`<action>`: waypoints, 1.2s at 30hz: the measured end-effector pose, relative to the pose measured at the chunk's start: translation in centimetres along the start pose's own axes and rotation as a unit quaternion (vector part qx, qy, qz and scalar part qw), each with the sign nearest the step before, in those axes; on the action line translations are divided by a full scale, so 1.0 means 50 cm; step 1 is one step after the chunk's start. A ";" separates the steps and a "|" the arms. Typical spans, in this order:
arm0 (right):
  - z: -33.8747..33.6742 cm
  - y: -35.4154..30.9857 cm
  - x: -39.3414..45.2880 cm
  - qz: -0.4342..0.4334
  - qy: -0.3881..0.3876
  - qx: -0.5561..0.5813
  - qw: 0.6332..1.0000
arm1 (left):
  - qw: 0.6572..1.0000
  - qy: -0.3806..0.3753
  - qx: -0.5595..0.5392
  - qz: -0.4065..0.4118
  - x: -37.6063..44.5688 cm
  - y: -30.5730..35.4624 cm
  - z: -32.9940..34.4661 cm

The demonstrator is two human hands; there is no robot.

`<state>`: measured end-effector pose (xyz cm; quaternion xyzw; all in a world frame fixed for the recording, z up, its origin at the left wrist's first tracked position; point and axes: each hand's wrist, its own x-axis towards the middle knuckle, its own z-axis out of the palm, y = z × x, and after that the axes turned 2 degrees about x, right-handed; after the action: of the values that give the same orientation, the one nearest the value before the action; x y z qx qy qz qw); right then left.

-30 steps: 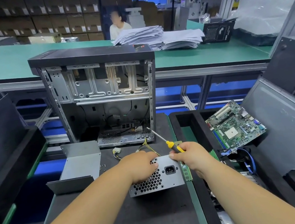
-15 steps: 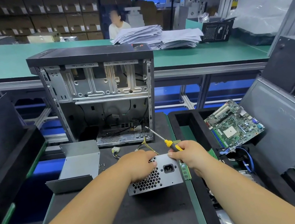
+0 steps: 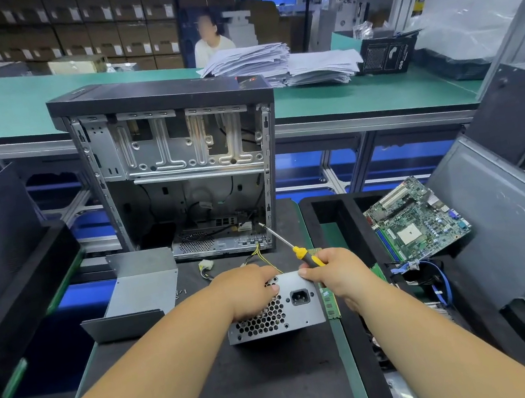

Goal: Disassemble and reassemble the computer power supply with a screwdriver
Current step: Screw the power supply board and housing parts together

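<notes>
Head view: the power supply [image 3: 274, 308] sits on the dark mat [image 3: 251, 391], between the 2 hands, in front of the open computer case [image 3: 176, 168]. The left hand [image 3: 245, 290] lies over its top left corner, fingers curled down onto the perforated face, gripping it. The right hand [image 3: 336, 271] is at its top right corner, thumb touching the edge, fingers wrapped round the screwdriver [image 3: 297, 250], whose shaft points up and left towards the case.

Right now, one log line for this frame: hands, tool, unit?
left hand: grips power supply top | right hand: holds screwdriver, tip off unit, thumb on its top edge | unit: on mat before open case
</notes>
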<state>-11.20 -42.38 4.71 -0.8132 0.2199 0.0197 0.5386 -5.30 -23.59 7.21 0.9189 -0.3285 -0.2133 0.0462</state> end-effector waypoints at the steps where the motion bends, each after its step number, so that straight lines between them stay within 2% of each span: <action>1: 0.000 0.000 0.000 0.003 0.000 0.001 1.000 | 1.000 -0.001 -0.001 0.000 0.001 0.000 0.000; 14: -0.009 -0.017 -0.016 -0.001 -0.003 -0.011 1.000 | 1.000 -0.001 -0.010 -0.001 0.009 -0.003 0.001; 21: -0.067 -0.039 -0.047 -0.059 0.094 -0.026 0.994 | 0.999 0.014 -0.033 -0.010 0.007 -0.006 -0.002; 32: -0.118 -0.117 -0.115 -0.172 0.077 -0.067 0.980 | 0.997 -0.005 -0.076 -0.025 0.020 -0.012 -0.013; 36: -0.100 -0.136 -0.125 -0.182 0.072 -0.126 0.972 | 0.997 -0.004 -0.074 -0.026 0.026 -0.017 -0.008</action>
<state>-15.28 -42.48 14.39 -0.9003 0.1017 -0.1095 0.4089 -3.72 -23.75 6.89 0.9204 -0.2882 -0.2416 0.1072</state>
